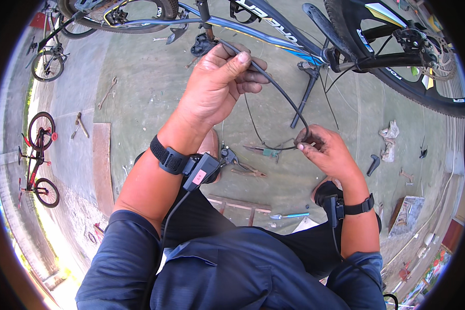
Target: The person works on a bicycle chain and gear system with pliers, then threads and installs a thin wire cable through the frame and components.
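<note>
"Checked left hand (210,89) first?"

"Yes. Found pinching black cable (296,110) between thumb and curled fingers, near blue bicycle frame (253,33)."

"And recorded for right hand (325,149)?"

"Saw pinching same cable farther along, thumb against forefinger. Could not tell exact contact of remaining fingers, partly folded from view."

"Located cable where?"

"Traced in one curve between both hands, raised above green floor (155,129)."

"Noted nearby?"

"Logged pliers (249,171) and blue-handled tool (296,215) on floor. Marked brown board (102,165) well to left, with red-and-black bicycle (32,173) beyond. Listed small black part (373,165) on floor, to right of right hand."
</note>
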### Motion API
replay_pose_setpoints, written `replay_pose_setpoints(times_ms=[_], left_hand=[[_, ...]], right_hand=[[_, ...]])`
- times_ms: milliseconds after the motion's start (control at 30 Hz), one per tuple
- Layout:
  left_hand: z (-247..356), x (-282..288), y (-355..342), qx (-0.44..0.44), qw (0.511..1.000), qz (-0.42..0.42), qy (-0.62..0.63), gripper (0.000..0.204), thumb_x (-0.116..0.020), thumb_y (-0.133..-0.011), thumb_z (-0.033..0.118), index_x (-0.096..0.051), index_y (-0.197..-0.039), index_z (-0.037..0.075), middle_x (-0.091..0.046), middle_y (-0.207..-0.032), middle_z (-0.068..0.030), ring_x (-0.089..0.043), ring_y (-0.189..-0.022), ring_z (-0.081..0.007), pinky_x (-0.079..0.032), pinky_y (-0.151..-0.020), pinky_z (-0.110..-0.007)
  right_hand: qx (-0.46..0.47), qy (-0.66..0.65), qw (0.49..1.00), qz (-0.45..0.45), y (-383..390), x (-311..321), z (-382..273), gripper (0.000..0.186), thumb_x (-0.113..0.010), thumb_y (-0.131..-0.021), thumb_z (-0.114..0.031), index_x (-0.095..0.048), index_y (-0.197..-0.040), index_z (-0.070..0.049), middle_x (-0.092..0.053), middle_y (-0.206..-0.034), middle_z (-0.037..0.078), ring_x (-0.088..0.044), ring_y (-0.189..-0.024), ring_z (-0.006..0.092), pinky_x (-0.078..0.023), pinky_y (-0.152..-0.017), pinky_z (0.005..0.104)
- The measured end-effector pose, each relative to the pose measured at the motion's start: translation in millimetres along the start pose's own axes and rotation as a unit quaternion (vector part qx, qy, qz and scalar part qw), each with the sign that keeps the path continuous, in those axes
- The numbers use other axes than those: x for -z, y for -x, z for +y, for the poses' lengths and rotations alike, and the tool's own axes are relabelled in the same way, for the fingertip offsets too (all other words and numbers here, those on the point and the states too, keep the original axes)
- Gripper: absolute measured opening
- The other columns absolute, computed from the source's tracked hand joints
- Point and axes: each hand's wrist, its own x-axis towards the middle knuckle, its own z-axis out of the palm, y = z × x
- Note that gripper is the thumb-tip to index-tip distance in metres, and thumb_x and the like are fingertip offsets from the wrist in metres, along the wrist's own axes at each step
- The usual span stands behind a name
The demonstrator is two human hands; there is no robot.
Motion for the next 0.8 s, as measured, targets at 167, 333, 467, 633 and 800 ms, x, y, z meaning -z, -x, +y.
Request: replay_pose_setpoints(times_ms=[167, 333, 467, 633, 800], left_hand=[[10.7, 6.2, -6.7, -0.033, 0.991, -0.043, 0.119, 0.018, -0.057, -0.098, 0.018, -0.056, -0.112, 0.007, -0.067, -0.104, -0.0106, -0.068, -0.093, -0.022, -0.057, -0.069, -0.028], [14.4, 12.6, -12.3, -0.038, 0.986, 0.022, 0.159, 0.027, -0.053, -0.1, 0.023, -0.056, -0.117, 0.003, -0.065, -0.116, -0.0142, -0.067, -0.1, -0.0248, -0.057, -0.076, -0.029], [4.1, 3.4, -5.6, 0.048, 0.967, 0.036, -0.246, 0.033, -0.055, -0.099, 0.023, -0.054, -0.121, -0.001, -0.066, -0.112, -0.0164, -0.068, -0.097, -0.0243, -0.054, -0.082, -0.033], [-42.4, -7.8, 23.3, 0.001, 0.79, -0.23, -0.568, 0.031, -0.064, -0.09, 0.019, -0.058, -0.115, 0.0, -0.067, -0.104, -0.0158, -0.066, -0.096, -0.0306, -0.052, -0.083, -0.038], [-52.5, -14.6, 25.8, 0.025, 0.741, -0.253, -0.621, 0.025, -0.064, -0.089, 0.018, -0.061, -0.107, 0.002, -0.064, -0.095, -0.0178, -0.061, -0.09, -0.0395, -0.049, -0.078, -0.044]], right_hand=[[-0.004, 0.049, 0.999, 0.004, -0.7, -10.7, -6.6, 0.016, -0.069, -0.084, -0.009, -0.061, -0.095, 0.0, -0.063, -0.088, 0.008, -0.061, -0.08, 0.0187, -0.049, -0.073, 0.0302], [0.026, 0.001, 0.999, 0.044, -2.0, -7.8, 4.0, 0.012, -0.065, -0.089, -0.007, -0.061, -0.099, -0.001, -0.066, -0.089, 0.004, -0.061, -0.079, 0.0121, -0.05, -0.067, 0.0256], [0.012, -0.126, 0.985, 0.121, 4.1, 13.5, -6.7, 0.014, -0.063, -0.09, -0.007, -0.061, -0.101, 0.001, -0.068, -0.092, 0.008, -0.065, -0.082, 0.0159, -0.05, -0.073, 0.0305], [0.021, -0.217, 0.961, 0.169, 8.0, 26.6, -0.5, 0.02, -0.065, -0.092, -0.014, -0.058, -0.106, -0.002, -0.068, -0.094, 0.012, -0.069, -0.081, 0.0218, -0.054, -0.068, 0.0295], [0.027, -0.269, 0.942, 0.196, 11.4, 34.2, 9.7, 0.02, -0.064, -0.094, -0.019, -0.055, -0.105, -0.004, -0.067, -0.1, 0.016, -0.071, -0.081, 0.0262, -0.054, -0.064, 0.0279]])
